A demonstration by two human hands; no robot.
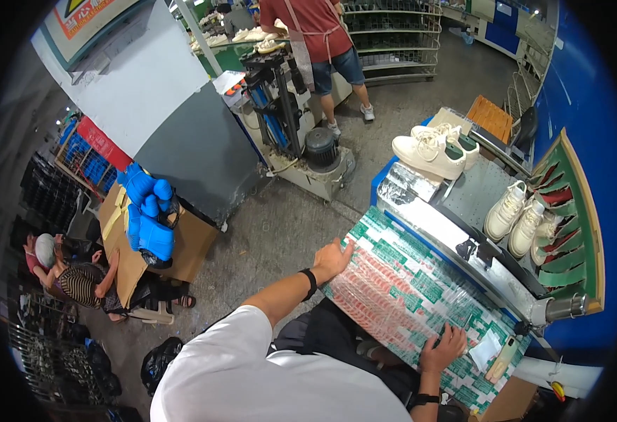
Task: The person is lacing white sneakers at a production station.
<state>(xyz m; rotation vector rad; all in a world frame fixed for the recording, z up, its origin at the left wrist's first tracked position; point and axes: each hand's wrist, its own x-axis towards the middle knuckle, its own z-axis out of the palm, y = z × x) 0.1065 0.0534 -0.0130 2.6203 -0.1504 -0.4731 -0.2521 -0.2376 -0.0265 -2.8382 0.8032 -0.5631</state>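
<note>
The left hand (333,260) rested at the worktop's left corner, fingers close together; whether it gripped the edge could not be told. The right hand (446,348) lay on the near side of this tape-covered worktop (382,281), fingers loosely bent, pinching nothing visible. Work seemed paused: cream lace-up sneakers (428,155) stood beyond, untouched; how much was finished was unclear. The left forearm stretched forward; the right rose steeply from below.
</note>
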